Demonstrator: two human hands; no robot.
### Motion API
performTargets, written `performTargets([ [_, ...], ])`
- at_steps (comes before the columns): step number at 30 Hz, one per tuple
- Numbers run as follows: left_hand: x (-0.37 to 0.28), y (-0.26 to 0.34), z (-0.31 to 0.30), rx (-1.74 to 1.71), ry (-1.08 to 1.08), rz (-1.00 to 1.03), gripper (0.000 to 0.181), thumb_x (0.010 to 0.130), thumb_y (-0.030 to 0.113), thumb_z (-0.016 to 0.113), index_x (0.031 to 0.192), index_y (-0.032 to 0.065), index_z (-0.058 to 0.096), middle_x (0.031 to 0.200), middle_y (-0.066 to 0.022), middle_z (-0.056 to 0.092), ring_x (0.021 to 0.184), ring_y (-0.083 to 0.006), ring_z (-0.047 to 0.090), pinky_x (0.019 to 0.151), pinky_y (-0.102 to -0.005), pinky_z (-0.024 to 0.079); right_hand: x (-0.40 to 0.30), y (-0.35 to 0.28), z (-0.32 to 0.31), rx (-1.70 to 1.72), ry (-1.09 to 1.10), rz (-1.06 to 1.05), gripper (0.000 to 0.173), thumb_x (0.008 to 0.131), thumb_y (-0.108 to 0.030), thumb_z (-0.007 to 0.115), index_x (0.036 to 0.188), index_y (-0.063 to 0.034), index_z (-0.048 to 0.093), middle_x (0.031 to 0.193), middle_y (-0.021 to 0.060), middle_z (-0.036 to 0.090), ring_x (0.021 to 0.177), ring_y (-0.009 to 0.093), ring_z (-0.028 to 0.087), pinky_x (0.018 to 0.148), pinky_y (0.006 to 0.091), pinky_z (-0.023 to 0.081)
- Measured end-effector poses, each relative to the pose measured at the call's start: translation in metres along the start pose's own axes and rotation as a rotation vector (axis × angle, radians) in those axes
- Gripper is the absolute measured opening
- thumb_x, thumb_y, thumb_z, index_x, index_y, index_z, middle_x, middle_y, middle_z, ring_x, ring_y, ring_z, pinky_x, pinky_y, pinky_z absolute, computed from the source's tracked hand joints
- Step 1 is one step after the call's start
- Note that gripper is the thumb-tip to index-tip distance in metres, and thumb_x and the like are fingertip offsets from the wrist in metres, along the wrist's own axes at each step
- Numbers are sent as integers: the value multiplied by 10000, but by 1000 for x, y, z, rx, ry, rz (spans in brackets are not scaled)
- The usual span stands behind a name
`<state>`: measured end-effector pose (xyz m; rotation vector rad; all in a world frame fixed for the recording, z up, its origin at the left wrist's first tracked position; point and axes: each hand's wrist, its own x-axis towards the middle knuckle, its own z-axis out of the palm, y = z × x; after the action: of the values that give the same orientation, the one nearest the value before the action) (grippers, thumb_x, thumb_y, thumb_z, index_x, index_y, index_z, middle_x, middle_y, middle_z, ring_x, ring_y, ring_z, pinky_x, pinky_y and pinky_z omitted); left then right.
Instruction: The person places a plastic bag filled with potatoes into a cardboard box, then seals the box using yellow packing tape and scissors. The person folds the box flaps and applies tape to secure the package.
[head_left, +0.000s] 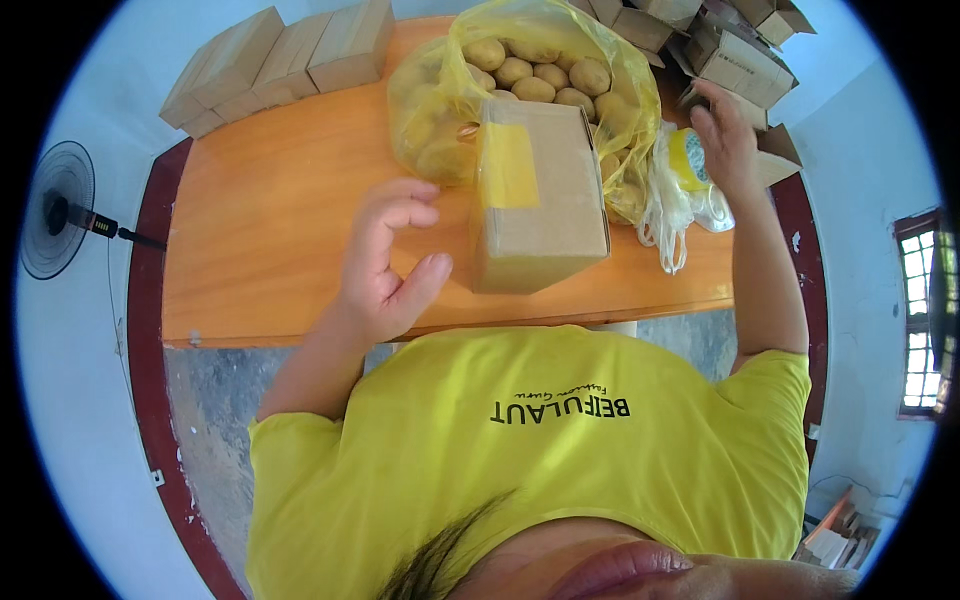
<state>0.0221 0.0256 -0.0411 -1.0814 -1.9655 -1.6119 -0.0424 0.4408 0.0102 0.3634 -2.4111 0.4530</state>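
Observation:
A cardboard box (559, 180), closed and with yellow tape on its upper face and side, stands on the wooden table (285, 225) in front of my body. My left hand (394, 255) is held to the left of the box, fingers apart and curved, holding nothing. My right hand (724, 135) is raised at the right, beside a roll of yellow tape (684, 159); whether its fingers touch the roll cannot be told. Behind the box, a yellow plastic bag (420, 112) lies open, filled with potatoes (534, 88). White plastic bags (666, 217) lie below the tape roll.
Several closed cardboard boxes (281, 64) stand in a row at the back left. Open cardboard boxes (739, 64) are piled at the back right. A fan (58, 210) is beyond the table's left edge. The table's front edge runs close to my body.

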Motion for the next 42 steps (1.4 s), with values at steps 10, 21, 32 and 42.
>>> performTargets([
  [10, 51, -9, 0, 184, -14, 259, 302, 851, 161, 592, 1110, 12, 549, 1267, -158, 508, 1104, -289, 485, 957, -397, 367, -5, -166, -24, 339, -292, -712, 605, 906, -549, 464, 1129, -6, 611, 1242, 186, 558, 1183, 372, 504, 1034, 489, 328],
  [21, 51, -12, 25, -149, -77, 208, 853, 791, 525, 677, 1370, 2, 333, 1437, -199, 291, 1320, -337, 296, 1088, -427, 247, 6, -181, -11, 212, -304, -707, 523, 864, -479, 570, 1116, -22, 605, 1241, 141, 571, 1161, 361, 528, 1012, 517, 363],
  [32, 96, -28, 10, -499, -252, -354, 468, 915, 397, 561, 1197, 27, 522, 1189, -55, 521, 1106, -149, 488, 969, -333, 376, -4, -183, -7, 234, -219, -705, 491, 836, -423, 621, 1134, -34, 608, 1221, 133, 586, 1122, 342, 554, 975, 501, 394],
  [42, 134, -11, 10, -473, -401, -742, 134, 783, 210, 610, 881, 127, 569, 838, 42, 535, 792, -73, 472, 719, -241, 374, -2, -203, -18, 157, -307, -613, 489, 782, -391, 672, 1104, -27, 614, 1172, 136, 595, 1090, 338, 562, 960, 491, 410],
])
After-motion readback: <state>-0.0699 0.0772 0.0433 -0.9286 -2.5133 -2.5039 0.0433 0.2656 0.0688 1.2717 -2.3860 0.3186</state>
